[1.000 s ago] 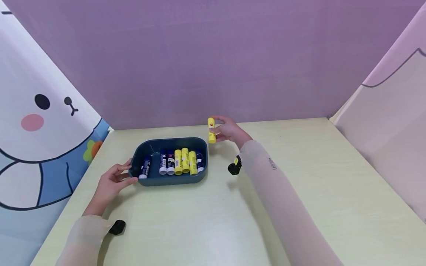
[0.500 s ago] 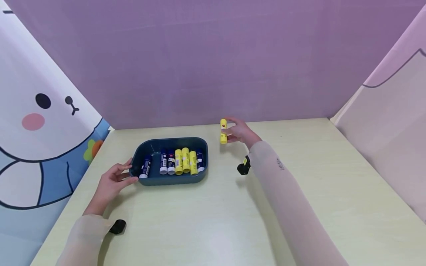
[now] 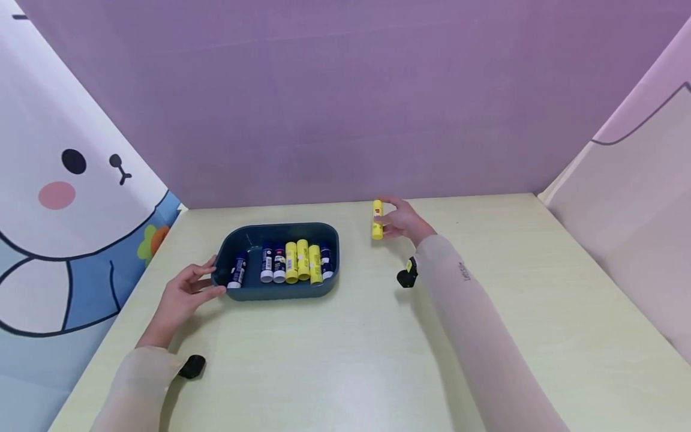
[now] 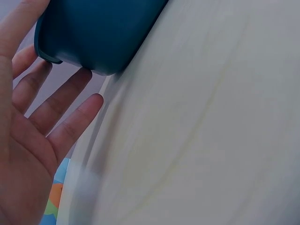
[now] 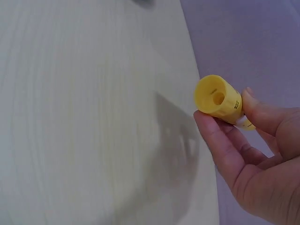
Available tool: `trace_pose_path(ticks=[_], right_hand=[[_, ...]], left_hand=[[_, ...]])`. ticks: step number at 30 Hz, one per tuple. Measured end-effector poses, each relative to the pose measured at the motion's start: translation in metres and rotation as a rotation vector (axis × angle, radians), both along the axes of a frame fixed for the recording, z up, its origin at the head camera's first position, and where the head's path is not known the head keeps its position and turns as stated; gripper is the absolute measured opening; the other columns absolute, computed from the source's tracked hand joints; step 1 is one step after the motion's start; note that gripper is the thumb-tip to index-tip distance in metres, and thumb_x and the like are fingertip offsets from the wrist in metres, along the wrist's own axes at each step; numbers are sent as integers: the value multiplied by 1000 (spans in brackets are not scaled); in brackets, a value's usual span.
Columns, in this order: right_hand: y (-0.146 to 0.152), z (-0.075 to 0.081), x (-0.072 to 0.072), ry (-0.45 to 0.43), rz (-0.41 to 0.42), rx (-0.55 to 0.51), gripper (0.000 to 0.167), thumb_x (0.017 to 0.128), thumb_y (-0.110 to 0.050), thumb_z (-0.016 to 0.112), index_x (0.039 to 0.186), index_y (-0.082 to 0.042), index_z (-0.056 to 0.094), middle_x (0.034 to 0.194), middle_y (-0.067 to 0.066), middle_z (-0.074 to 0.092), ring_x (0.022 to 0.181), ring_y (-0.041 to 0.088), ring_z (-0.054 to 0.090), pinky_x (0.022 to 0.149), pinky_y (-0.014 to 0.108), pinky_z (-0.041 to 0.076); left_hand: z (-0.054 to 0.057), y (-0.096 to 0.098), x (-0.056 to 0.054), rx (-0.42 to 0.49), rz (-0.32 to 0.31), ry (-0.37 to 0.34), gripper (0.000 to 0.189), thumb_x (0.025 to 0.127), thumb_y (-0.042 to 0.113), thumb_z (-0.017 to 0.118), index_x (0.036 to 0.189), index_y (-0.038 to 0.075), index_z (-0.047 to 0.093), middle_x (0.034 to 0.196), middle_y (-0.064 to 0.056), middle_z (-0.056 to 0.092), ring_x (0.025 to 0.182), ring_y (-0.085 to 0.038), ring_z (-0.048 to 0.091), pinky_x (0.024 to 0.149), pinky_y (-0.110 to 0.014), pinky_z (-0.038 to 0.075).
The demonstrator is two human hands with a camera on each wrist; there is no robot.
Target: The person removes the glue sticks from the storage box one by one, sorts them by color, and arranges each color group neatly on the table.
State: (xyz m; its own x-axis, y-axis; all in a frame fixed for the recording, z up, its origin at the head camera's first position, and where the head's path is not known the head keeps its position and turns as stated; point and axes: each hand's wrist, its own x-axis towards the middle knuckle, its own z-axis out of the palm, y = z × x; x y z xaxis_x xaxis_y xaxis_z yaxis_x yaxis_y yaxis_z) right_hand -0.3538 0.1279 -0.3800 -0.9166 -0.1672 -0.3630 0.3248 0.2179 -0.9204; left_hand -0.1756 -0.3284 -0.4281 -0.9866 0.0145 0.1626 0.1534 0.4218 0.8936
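Our right hand (image 3: 403,222) is pinching a yellow glue stick (image 3: 376,228), roughly upright, right of the tray (image 3: 281,293); our left hand (image 3: 180,297), fingers spread, is touching its left end.

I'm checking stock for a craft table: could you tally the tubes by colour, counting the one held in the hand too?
Blue-and-white tubes, all in the tray: 4
Yellow tubes, 3 in the tray and 1 in the right hand: 4
Total: 8
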Motion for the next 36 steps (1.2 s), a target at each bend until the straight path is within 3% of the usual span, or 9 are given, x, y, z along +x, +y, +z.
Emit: trace_pose_path(ticks=[8, 16, 31, 36], right_hand=[[8, -12, 0, -16, 22, 110, 72, 96, -7, 66, 156, -27, 31, 133, 23, 51, 93, 30, 64, 79, 43, 59], [14, -19, 0, -44, 56, 110, 72, 96, -3, 65, 154, -23, 29, 124, 22, 54, 79, 26, 66, 66, 36, 60], [12, -17, -1, -28, 126, 228, 70, 96, -8, 66, 154, -18, 29, 128, 19, 49, 87, 27, 61, 70, 36, 60], [15, -18, -1, -52, 123, 198, 69, 97, -6, 63, 156, -17, 28, 131, 22, 51, 94, 30, 63, 73, 37, 60]], left_hand=[[1, 0, 0, -13, 0, 4, 46, 89, 16, 76, 125, -4, 54, 154, -17, 37, 101, 8, 60, 83, -13, 50], [1, 3, 0, -16, 0, -8, 46, 90, 17, 76, 125, -3, 54, 155, -17, 35, 99, 8, 60, 82, -14, 51], [0, 7, -3, -14, -2, -3, 45, 90, 17, 76, 125, -2, 54, 154, -18, 36, 99, 8, 60, 82, -14, 51], [0, 7, -4, -9, -6, -8, 45, 90, 18, 76, 125, -2, 54, 155, -17, 36, 99, 7, 60, 82, -14, 51]])
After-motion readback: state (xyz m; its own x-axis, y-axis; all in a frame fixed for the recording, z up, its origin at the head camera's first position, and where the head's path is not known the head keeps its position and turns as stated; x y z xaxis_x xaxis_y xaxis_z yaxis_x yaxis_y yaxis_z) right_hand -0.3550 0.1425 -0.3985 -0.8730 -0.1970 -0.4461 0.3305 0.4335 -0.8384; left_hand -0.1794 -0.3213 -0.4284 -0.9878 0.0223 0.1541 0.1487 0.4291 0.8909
